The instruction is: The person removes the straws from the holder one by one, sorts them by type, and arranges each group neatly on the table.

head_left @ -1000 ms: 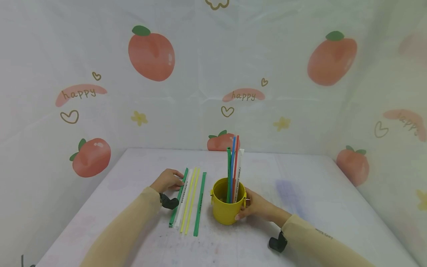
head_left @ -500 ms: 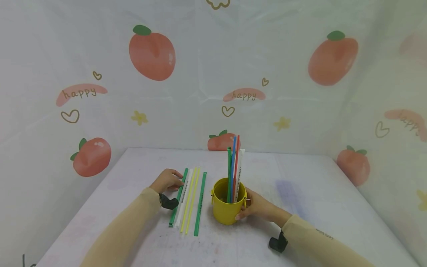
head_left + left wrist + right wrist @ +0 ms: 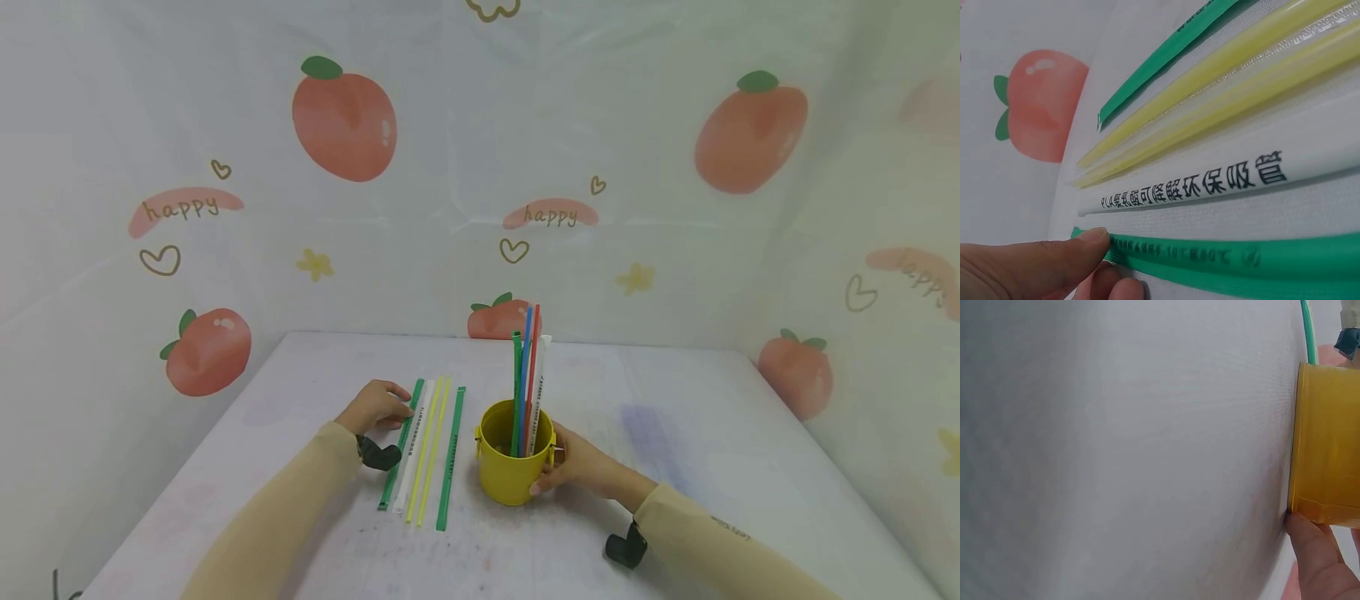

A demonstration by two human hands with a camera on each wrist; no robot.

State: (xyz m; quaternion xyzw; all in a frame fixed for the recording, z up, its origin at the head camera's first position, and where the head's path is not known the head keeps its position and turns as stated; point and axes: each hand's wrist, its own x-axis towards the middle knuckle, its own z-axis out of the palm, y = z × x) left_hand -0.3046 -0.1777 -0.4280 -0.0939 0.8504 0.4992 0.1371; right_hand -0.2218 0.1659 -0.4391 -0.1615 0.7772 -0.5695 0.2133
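My left hand (image 3: pixel 375 406) pinches the far end of a green-wrapped straw (image 3: pixel 1272 259) between thumb and fingers; the straw lies flat on the table. Beside it, in a row toward the right, lie a white-wrapped straw (image 3: pixel 409 467) with dark print, two yellow straws (image 3: pixel 1210 78) in clear wrap, and another green-wrapped straw (image 3: pixel 450 458). My right hand (image 3: pixel 581 467) grips the right side of a small yellow bucket (image 3: pixel 506 482), thumb in front, most fingers hidden behind. Upright in the bucket lean green, blue (image 3: pixel 525 375), red (image 3: pixel 534 367) and white-wrapped straws.
The white table (image 3: pixel 697 500) runs back to a white curtain (image 3: pixel 465 125) printed with peaches, which also hangs at both sides. Black wrist cameras are strapped over both beige sleeves (image 3: pixel 277 508).
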